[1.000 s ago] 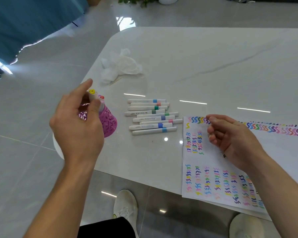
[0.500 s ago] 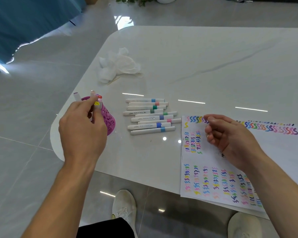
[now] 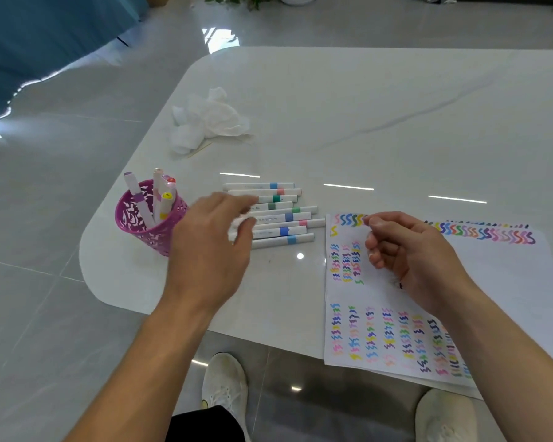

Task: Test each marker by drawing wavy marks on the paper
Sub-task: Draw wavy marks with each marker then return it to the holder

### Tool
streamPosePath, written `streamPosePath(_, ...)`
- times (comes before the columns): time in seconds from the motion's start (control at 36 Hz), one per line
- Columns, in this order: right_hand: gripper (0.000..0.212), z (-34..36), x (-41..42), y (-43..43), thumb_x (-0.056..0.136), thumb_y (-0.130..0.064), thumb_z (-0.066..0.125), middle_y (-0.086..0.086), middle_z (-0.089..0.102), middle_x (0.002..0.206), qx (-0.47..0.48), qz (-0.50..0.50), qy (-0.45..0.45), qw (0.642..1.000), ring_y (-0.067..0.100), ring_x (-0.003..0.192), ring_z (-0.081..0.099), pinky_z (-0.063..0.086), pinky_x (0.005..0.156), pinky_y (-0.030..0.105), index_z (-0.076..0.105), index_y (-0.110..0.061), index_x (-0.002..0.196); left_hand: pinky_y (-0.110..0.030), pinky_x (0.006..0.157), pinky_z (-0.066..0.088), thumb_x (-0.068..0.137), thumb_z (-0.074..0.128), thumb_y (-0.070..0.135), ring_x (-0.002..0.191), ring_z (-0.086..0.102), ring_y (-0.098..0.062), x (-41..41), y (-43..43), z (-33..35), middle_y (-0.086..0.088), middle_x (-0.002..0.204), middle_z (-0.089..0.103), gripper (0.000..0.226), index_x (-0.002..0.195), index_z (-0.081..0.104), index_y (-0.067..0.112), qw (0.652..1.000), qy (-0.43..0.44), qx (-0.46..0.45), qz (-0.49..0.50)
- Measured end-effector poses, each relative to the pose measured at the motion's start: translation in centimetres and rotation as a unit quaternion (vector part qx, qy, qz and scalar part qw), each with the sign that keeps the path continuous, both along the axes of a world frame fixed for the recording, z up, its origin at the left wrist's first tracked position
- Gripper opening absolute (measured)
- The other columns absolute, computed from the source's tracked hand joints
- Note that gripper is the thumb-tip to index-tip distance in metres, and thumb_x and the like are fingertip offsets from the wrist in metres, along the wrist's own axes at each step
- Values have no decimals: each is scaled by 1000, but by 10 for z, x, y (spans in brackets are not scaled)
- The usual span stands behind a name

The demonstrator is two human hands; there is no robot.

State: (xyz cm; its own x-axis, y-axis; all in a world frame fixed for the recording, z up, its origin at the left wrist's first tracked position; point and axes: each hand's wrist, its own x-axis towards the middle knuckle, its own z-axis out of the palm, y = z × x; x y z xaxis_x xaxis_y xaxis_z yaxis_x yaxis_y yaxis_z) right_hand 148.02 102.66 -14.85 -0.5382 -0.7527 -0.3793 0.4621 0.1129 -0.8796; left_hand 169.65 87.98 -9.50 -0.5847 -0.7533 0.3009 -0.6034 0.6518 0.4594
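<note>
From my remote seat I see the left hand (image 3: 211,250) reaching over the left ends of the row of markers (image 3: 278,218) lying side by side on the white table (image 3: 364,122). The hand is smeared by motion. Its fingers look loosely extended above the marker ends, and I can make out nothing gripped in them. Whether the fingertips touch the markers I cannot tell.

The right hand (image 3: 415,256) rests on the paper (image 3: 508,282) with its fingers loosely curled and the thumb tip near the forefinger; it holds no marker that I can see. The paper lies at the near right edge of the table, just beside the right ends of the marker row. It carries a band of coloured wavy marks (image 3: 479,234) along its far edge and blocks of smaller squiggles nearer to me.

To the left of the row stands a purple perforated cup (image 3: 141,224), close to the table's rounded corner — several more markers stand in it, among them one with a yellow cap (image 3: 166,200). Farther back lies a crumpled white tissue (image 3: 208,122). Below the table edge two white shoes show — one (image 3: 224,384) on the left, one (image 3: 441,416) on the right.
</note>
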Motion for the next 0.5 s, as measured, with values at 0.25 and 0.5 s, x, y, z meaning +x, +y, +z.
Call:
streamPosePath(0.25, 7, 3, -1, 4, 98, -9, 64, 7, 66, 66, 6, 0, 12, 1000, 16, 52, 59, 49, 49, 22, 70, -6, 99, -25, 88, 50, 94, 66, 23, 97, 59, -11, -17, 5, -30, 8, 111, 67, 25, 118, 71, 26, 988, -124, 88, -14)
streamPosePath(0.5, 8, -4, 1, 5, 98, -11, 68, 9, 69, 69, 30, 18, 63, 997, 19, 53, 61, 50, 51, 25, 71, -4, 99, -21, 74, 43, 91, 71, 29, 90, 50, -9, -26, 11, -42, 8, 102, 61, 21, 111, 73, 26, 988, -146, 55, -13)
